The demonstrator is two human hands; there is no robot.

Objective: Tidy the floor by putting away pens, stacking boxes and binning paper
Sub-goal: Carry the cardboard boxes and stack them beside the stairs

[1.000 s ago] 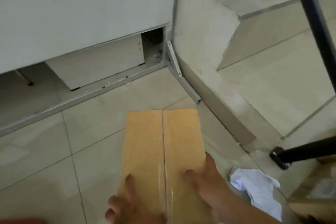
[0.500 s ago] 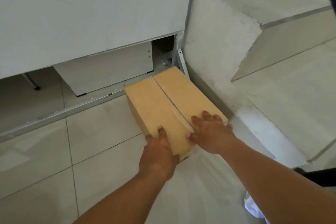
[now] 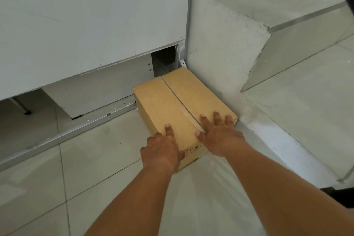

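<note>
My cardboard box point(image 3: 178, 105) sits on the tiled floor point(image 3: 92, 159), pushed into the corner where the white cabinet panel point(image 3: 86, 15) meets the pale wall point(image 3: 220, 44) on my right. Its far end lies just beside the metal floor rail point(image 3: 76, 128) that runs under the cabinet, and its right side is close against the base of the wall. The top flaps are closed, with a taped seam running lengthwise down the middle. My left hand point(image 3: 162, 149) is on the near left corner of the box, one finger stretched flat across the top and the thumb pressed against the near end face, where some small printed marks show. My right hand point(image 3: 218, 134) lies palm down on the near right part of the top, fingers spread, with the thumb beside the seam. Neither hand is closed around the box; both rest flat against it, apart from each other with the seam between them. Under the cabinet, a dark gap point(image 3: 164, 57) opens just beyond the box's far end.
</note>
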